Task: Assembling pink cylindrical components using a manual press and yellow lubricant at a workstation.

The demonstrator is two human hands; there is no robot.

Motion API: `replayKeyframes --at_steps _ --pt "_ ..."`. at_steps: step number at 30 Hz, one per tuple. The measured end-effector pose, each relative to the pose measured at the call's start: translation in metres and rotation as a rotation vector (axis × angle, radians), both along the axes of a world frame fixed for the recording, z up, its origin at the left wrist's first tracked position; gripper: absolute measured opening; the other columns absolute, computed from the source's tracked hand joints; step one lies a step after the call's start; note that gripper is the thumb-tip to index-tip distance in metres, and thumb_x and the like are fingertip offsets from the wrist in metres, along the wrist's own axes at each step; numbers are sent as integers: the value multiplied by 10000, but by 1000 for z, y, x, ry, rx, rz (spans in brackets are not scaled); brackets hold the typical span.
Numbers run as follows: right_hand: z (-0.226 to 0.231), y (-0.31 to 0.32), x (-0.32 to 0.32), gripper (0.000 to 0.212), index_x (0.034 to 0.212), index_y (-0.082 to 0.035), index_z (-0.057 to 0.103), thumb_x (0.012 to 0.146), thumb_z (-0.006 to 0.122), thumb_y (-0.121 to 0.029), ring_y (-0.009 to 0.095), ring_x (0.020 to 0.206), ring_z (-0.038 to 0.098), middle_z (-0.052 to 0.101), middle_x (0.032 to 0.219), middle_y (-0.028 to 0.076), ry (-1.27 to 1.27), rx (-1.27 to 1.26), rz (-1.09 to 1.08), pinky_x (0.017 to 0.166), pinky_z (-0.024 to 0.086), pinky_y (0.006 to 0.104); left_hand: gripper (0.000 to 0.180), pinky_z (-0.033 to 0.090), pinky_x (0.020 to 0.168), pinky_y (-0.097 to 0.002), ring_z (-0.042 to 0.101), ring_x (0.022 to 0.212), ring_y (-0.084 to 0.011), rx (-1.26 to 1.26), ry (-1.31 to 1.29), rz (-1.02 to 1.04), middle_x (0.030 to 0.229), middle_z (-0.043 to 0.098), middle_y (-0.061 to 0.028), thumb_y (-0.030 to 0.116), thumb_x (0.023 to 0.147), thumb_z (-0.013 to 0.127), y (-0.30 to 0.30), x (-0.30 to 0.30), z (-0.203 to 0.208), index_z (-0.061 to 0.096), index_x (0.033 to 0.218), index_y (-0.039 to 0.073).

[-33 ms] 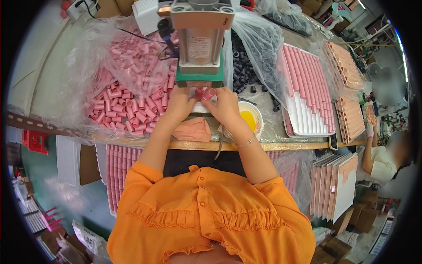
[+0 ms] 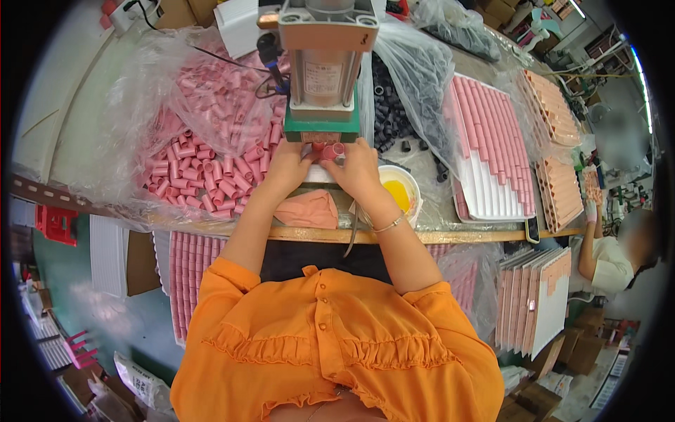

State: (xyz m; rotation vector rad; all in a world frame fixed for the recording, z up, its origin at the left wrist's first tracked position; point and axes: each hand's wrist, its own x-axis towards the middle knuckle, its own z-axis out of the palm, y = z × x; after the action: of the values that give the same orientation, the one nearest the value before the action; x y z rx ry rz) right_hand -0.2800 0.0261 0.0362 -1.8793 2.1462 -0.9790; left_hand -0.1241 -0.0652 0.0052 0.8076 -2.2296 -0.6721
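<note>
Just below the green block of a bench press (image 2: 323,128), my two hands meet around small pink plastic tubes (image 2: 328,150). My left hand (image 2: 287,169) has its fingers closed at the left side of these pieces. My right hand (image 2: 358,170) pinches a pink tube whose round open end faces up. The press block partly hides the fingertips and the far side of the tubes. Beneath the hands is a pale base (image 2: 316,174). A pinkish cloth (image 2: 308,209) lies in front of my left hand, and a white tub of yellow matter (image 2: 398,190) stands beside my right wrist.
Loose pink tubes (image 2: 204,169) lie heaped at left, partly under clear plastic. Dark small caps (image 2: 390,116) are spread behind the tub. A white ridged tray (image 2: 485,179) at right holds rows of pink tubes. A co-worker (image 2: 601,253) is at the far right.
The press block appears slightly lower and farther right in the picture. Both hands stay at the pink tubes, almost in the same place.
</note>
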Motion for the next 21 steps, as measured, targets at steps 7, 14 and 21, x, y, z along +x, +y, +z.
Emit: replayKeyframes --at_steps 7,14,21 --pt "-27 -37 9 278 893 -125 655 673 813 -188 328 986 569 635 946 72 -61 90 24 768 428 471 287 443 897 -410 562 1020 -338 50 129 187 1070 628 -173 50 909 560 21 44 14 598 1190 11" --pt "-10 -18 15 382 1008 -123 643 679 824 -189 323 1005 571 606 978 89 26 83 -41 781 438 480 250 443 899 -411 554 1018 -337 -73 124 230 1054 622 -141 -19 864 562 61 42 13 629 1101 24" --pt "12 66 7 275 1001 -61 667 765 764 -163 328 833 631 644 892 129 -158 -22 61 703 495 417 234 473 771 -406 606 906 -313 -53 -122 36 971 632 -111 120 770 721 79 63 23 673 986 46"
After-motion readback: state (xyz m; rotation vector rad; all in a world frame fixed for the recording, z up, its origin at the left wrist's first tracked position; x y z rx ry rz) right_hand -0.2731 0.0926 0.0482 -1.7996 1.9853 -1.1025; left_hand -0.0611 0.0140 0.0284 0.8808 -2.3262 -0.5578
